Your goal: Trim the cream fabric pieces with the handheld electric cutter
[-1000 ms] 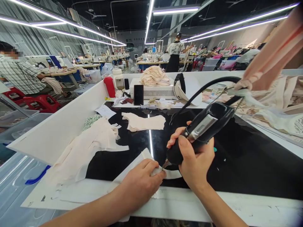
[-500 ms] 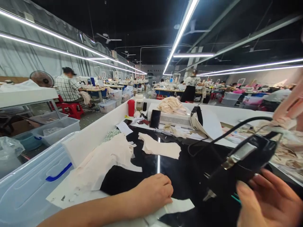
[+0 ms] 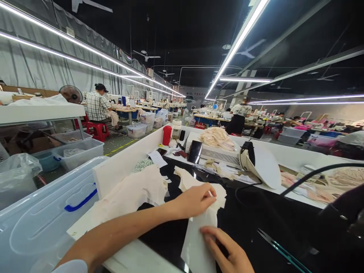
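My left hand [image 3: 196,200] reaches over the far end of a pale fabric piece [image 3: 196,242], its fingers curled into a pinch. What lies between those fingertips is partly hidden, but the fabric runs up beneath them. Closer to me, my right hand [image 3: 229,250] pinches the right edge of the same piece between thumb and fingers. Just beyond the left hand lies a stack of cream cut fabric [image 3: 184,178] on the black work surface [image 3: 241,227]. Teal-handled tweezers [image 3: 280,248] rest to the right of my right hand, touched by neither hand.
A larger cream fabric pile [image 3: 133,193] lies at the left. A dark machine part [image 3: 341,216] with a black cable [image 3: 315,176] stands at the right. Behind are a phone [image 3: 195,151], a white visor [image 3: 263,167] and a red bottle [image 3: 167,134]. A lidded plastic bin [image 3: 36,223] sits left.
My right hand has left the dark machine at the right and come to the pale fabric. My left hand has moved forward to the cream stack. The view has shifted, and the tweezers show fully.
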`<state>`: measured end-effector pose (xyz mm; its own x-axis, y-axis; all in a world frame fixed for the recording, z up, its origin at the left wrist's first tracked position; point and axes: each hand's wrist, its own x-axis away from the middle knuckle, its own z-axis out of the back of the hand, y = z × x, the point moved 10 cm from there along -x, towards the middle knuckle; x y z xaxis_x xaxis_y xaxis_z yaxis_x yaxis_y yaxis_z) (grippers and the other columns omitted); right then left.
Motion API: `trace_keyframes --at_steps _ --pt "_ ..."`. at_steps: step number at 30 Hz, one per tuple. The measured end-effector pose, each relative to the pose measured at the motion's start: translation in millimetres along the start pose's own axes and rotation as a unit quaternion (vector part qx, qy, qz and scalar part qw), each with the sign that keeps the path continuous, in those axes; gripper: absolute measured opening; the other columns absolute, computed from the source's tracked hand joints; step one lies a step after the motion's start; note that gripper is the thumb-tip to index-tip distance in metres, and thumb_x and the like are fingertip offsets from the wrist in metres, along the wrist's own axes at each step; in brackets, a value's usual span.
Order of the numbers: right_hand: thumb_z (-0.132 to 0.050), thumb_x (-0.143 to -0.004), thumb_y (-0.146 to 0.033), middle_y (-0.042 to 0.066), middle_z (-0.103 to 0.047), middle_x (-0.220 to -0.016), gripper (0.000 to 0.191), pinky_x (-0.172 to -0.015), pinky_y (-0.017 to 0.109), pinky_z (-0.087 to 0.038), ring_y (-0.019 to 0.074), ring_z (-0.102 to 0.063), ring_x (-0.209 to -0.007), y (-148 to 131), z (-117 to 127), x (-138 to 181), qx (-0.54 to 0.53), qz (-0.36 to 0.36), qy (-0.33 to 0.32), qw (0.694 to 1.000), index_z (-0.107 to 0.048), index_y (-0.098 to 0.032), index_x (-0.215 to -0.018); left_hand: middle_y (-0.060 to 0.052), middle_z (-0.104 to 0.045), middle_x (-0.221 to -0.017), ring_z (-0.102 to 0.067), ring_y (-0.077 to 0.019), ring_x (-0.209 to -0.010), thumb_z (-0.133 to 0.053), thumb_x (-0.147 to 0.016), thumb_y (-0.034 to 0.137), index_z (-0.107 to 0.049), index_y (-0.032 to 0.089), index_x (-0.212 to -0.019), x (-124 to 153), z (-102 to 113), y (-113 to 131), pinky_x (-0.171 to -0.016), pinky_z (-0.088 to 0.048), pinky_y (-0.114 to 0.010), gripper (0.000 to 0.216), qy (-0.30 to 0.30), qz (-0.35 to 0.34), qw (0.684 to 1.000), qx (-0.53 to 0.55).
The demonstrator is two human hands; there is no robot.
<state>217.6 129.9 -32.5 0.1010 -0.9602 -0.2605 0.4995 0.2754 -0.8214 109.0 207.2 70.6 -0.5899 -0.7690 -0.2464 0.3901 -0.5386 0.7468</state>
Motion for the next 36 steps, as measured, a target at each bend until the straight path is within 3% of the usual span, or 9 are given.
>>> trace_keyframes --at_steps 4,6,10,13,18,24,30,33,36 --pt "-0.065 -0.088 -0.073 0.003 -0.081 -0.084 0.054 -0.060 0.025 -0.055 0.0212 -0.070 -0.069 19 42 -40 0.001 -0.064 0.065 0.996 -0.087 -0.026 -0.103 0.001 -0.066 -0.092 -0.059 -0.0150 -0.076 -0.055 -0.100 0.025 -0.069 0.020 -0.125 -28 36 -25 -0.077 -0.048 -0.025 0.029 0.081 0.014 0.997 0.007" --pt "-0.066 -0.082 -0.073 0.003 -0.078 -0.075 0.055 -0.056 0.027 -0.050 0.0202 -0.064 -0.063 19 69 -61 0.029 -0.066 0.111 0.991 -0.087 -0.024 -0.098 0.000 -0.066 -0.094 -0.059 -0.0158 -0.076 -0.056 -0.096 0.024 -0.071 0.019 -0.126 -39 51 -42 -0.076 -0.049 -0.026 0.034 0.110 0.030 0.994 0.003" --pt "-0.067 -0.079 -0.071 0.005 -0.082 -0.088 0.055 -0.065 0.030 -0.051 0.0248 -0.070 -0.076 19 103 -103 0.055 -0.066 0.148 0.985 -0.086 -0.023 -0.098 0.001 -0.066 -0.089 -0.061 -0.0167 -0.075 -0.058 -0.090 0.021 -0.076 0.019 -0.123 -51 68 -71 -0.074 -0.050 -0.025 0.037 0.127 0.055 0.990 -0.013" --pt "-0.065 -0.077 -0.073 0.008 -0.083 -0.094 0.060 -0.070 0.033 -0.053 0.0283 -0.073 -0.083 25 114 -129 0.063 -0.061 0.165 0.982 -0.084 -0.021 -0.101 -0.001 -0.071 -0.098 -0.065 -0.0179 -0.080 -0.057 -0.092 0.020 -0.078 0.020 -0.125 -50 74 -81 -0.082 -0.053 -0.027 0.038 0.132 0.060 0.989 -0.035" --pt "-0.061 -0.083 -0.073 0.008 -0.081 -0.085 0.062 -0.069 0.038 -0.056 0.0280 -0.073 -0.075 44 108 -155 0.105 -0.061 0.170 0.978 -0.082 -0.019 -0.105 -0.005 -0.077 -0.115 -0.071 -0.0221 -0.099 -0.058 -0.098 0.014 -0.076 0.018 -0.128 -49 70 -96 -0.101 -0.054 -0.034 0.035 0.118 0.071 0.987 -0.078" --pt "-0.069 -0.104 -0.047 0.006 -0.077 -0.110 0.031 -0.093 0.043 -0.062 0.0208 -0.074 -0.097 51 81 -165 0.205 -0.033 0.130 0.969 -0.073 -0.017 -0.113 -0.010 -0.072 -0.130 -0.070 -0.0264 -0.118 -0.070 -0.108 0.033 -0.071 0.016 -0.126 -50 49 -122 -0.108 -0.057 -0.051 0.025 0.074 0.076 0.988 -0.114" --pt "-0.068 -0.103 -0.029 0.010 -0.072 -0.126 0.017 -0.108 0.050 -0.054 0.0275 -0.067 -0.120 26 67 -149 0.298 0.030 0.113 0.947 -0.073 -0.019 -0.117 -0.012 -0.067 -0.142 -0.066 -0.0299 -0.130 -0.070 -0.108 0.038 -0.069 0.018 -0.134 -46 41 -131 -0.113 -0.055 -0.056 0.033 0.055 0.071 0.987 -0.134" --pt "-0.061 -0.100 -0.018 0.012 -0.073 -0.124 0.019 -0.106 0.048 -0.051 0.0306 -0.065 -0.117 9 58 -137 0.313 0.059 0.097 0.943 -0.077 -0.020 -0.110 -0.014 -0.061 -0.153 -0.060 -0.0323 -0.140 -0.069 -0.108 0.035 -0.064 0.019 -0.144 -43 46 -130 -0.120 -0.048 -0.059 0.040 0.060 0.081 0.984 -0.148" --pt "-0.061 -0.098 -0.015 0.012 -0.075 -0.121 0.020 -0.103 0.046 -0.052 0.0314 -0.066 -0.114 -3 48 -125 0.312 0.072 0.082 0.944 -0.078 -0.020 -0.107 -0.017 -0.057 -0.161 -0.055 -0.0327 -0.149 -0.063 -0.106 0.025 -0.059 0.016 -0.153 -37 53 -125 -0.128 -0.040 -0.051 0.048 0.062 0.091 0.980 -0.168"
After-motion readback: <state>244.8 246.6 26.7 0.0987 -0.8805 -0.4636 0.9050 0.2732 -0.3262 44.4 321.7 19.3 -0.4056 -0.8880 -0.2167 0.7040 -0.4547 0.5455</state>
